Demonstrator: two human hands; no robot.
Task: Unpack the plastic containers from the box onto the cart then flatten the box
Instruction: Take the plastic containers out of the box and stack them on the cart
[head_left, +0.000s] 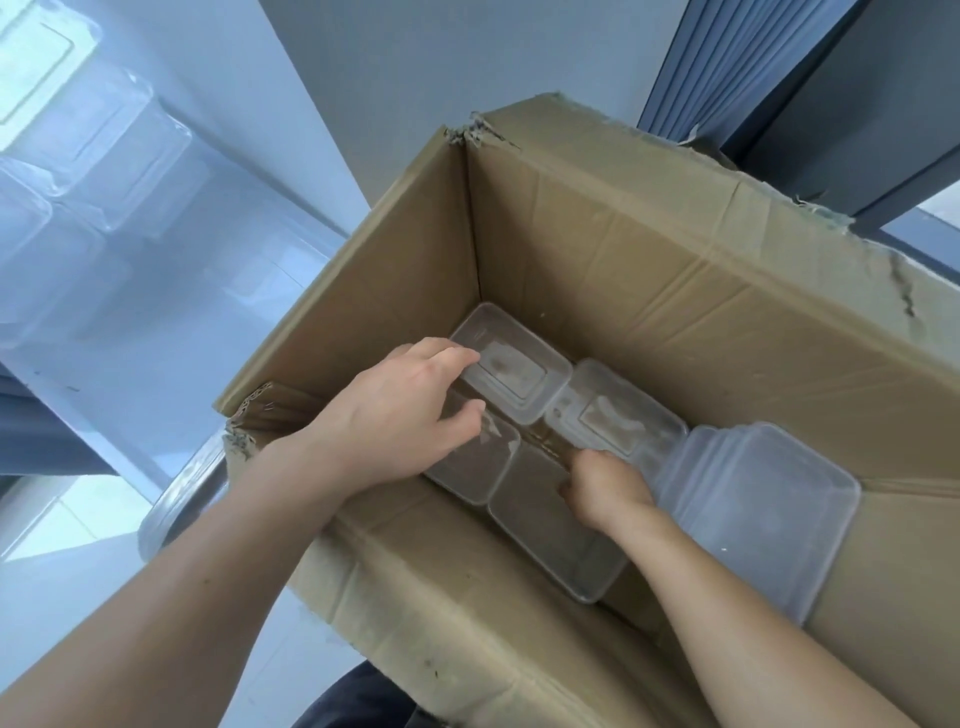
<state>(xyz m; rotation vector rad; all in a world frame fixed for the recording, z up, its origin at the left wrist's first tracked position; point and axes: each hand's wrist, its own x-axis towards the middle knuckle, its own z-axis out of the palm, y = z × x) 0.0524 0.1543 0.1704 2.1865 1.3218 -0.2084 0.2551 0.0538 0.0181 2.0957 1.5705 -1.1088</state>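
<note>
Our left hand (400, 415) pinches the far-left container (511, 366) rim, low in the box (675, 249). Right hand (602, 486) curls into the centre gap; grip unclear. Tilted stack (758, 509) leans on the right wall, narrowing room there.

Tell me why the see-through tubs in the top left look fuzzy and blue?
In the head view, the clear plastic containers at upper left are soft and washed in cool bluish light near the frame edge; the brown cardboard box in the middle is sharper and evenly lit.
</note>
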